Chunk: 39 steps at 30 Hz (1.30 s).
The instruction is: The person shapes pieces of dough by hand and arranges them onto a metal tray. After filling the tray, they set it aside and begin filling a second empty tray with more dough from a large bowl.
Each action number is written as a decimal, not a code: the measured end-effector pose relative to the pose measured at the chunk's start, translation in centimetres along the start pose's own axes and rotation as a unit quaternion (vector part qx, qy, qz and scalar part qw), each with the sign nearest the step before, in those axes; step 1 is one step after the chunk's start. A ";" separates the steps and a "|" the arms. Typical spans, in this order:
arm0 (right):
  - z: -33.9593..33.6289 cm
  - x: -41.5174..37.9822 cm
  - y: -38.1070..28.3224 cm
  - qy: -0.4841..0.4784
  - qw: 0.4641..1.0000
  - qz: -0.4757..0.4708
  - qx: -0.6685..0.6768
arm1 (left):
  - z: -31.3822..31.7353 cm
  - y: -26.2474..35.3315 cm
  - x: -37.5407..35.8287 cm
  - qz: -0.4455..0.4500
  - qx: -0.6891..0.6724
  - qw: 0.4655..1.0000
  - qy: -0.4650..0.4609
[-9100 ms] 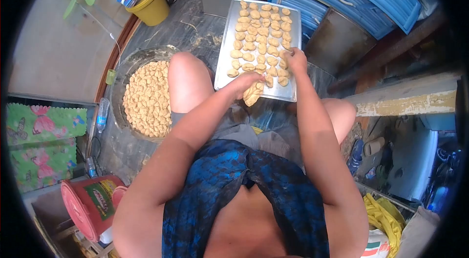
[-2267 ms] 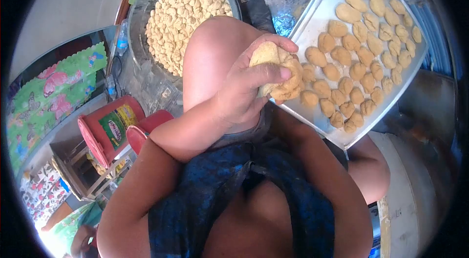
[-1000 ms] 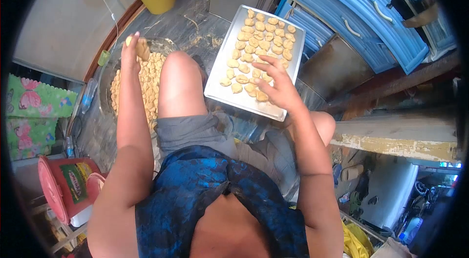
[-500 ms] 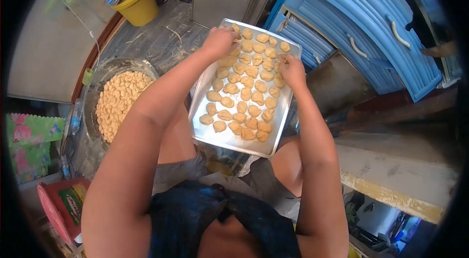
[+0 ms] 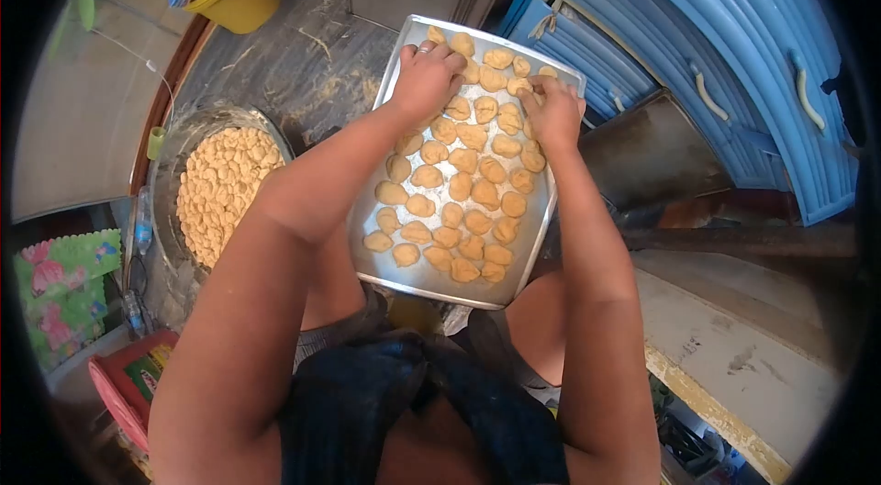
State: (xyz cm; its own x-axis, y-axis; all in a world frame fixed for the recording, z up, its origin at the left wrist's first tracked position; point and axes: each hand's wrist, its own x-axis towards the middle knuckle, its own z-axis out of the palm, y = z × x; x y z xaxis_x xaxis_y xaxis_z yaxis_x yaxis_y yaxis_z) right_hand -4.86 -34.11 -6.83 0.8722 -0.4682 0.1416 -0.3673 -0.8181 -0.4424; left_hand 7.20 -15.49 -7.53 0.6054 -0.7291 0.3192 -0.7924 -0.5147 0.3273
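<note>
A metal baking tray [image 5: 541, 237] rests across my thighs, with rows of small dough pieces [image 5: 462, 184] on it. Near the tray's far left, my left hand [image 5: 428, 79] has its fingers curled in at a dough piece [image 5: 471, 73], which they partly cover. My right hand [image 5: 553, 115] pinches at another dough piece [image 5: 518, 85] by the far right edge. The far end of the left column is partly hidden under my left hand and wrist.
Left of my leg stands a wide basin [image 5: 170, 210] heaped with small dough lumps [image 5: 227, 187]. A yellow bucket [image 5: 240, 3] holding packets is at the far left. Blue cabinet doors [image 5: 642, 54] border the right, above a worn ledge [image 5: 734, 347]. A pink container [image 5: 119, 384] sits lower left.
My right hand has moved inward from the tray's right edge to a dough piece. My left hand has shifted slightly right over the far rows. The whole view has shifted a little.
</note>
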 end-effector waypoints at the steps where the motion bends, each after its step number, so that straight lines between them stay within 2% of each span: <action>1: 0.3 0.1 0.1 0.000 1.000 0.001 -0.001 | 0.2 0.1 0.2 -0.014 -0.001 1.000 -0.001; 3: 0.8 0.3 -0.3 0.072 0.996 -0.044 -0.005 | 0.2 0.2 0.5 -0.027 -0.003 1.000 -0.002; 4: 0.7 0.3 -0.7 0.071 0.997 -0.044 -0.006 | 0.2 0.2 0.6 -0.028 -0.005 1.000 -0.004; 6: 0.4 0.1 -1.5 0.049 0.986 -0.158 0.004 | 0.1 0.3 0.6 -0.030 -0.008 1.000 -0.006; 9: 0.8 0.0 -2.3 0.021 0.985 -0.169 -0.033 | -0.3 0.3 0.6 -0.019 -0.018 0.999 -0.021; 12: 1.5 0.5 -2.4 0.044 0.987 -0.147 -0.052 | -0.4 0.6 0.8 -0.010 -0.035 0.999 0.013; 14: 1.2 0.6 -2.3 0.051 0.986 -0.154 -0.043 | -0.5 0.7 1.1 -0.039 -0.033 0.998 0.034; 16: 0.8 1.0 -1.8 0.058 0.985 -0.159 -0.034 | -0.5 0.2 1.4 -0.040 -0.032 0.999 0.001; 18: -0.1 1.9 0.0 0.018 0.993 -0.077 0.093 | -0.3 -0.3 1.5 -0.041 -0.033 0.998 -0.032; 19: -1.7 2.1 -0.2 -0.023 0.995 -0.024 0.094 | 0.0 -0.6 1.6 -0.022 -0.042 0.998 -0.035; 24: -3.7 1.4 1.4 -0.103 0.994 -0.013 0.038 | -0.1 -1.0 1.9 0.026 -0.021 0.999 -0.014; 27: -2.9 1.0 1.7 -0.099 0.994 0.013 0.032 | -1.0 -1.0 2.8 -0.106 -0.004 0.993 0.050; 28: -2.7 1.1 1.9 -0.096 0.995 0.010 0.021 | -1.3 -1.2 3.0 -0.105 -0.003 0.993 0.048; 30: -2.5 1.1 1.8 -0.092 0.996 0.007 0.011 | -1.8 -1.9 3.5 -0.232 -0.053 0.971 -0.004; 31: -2.6 1.2 1.5 -0.080 0.996 0.019 0.023 | -1.5 -2.5 3.6 -0.251 -0.092 0.963 -0.027; 33: -2.6 1.2 1.3 -0.068 0.997 0.032 0.034 | -1.5 -3.1 3.4 -0.242 -0.116 0.963 -0.035; 35: -2.6 1.2 1.4 -0.045 0.999 0.004 0.028 | -1.3 -3.2 3.5 -0.233 -0.140 0.961 -0.044; 39: -2.5 1.4 1.4 -0.050 0.998 -0.001 0.049 | -1.1 -3.6 3.7 -0.214 -0.154 0.964 -0.028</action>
State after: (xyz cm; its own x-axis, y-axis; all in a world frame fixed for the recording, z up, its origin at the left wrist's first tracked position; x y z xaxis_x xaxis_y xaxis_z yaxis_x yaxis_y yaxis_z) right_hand -4.93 -36.73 -5.08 0.9023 -0.4274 0.0566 -0.3364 -0.7800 -0.5277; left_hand 12.40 -15.83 -6.56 0.8599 -0.5080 0.0502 -0.4061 -0.6212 0.6702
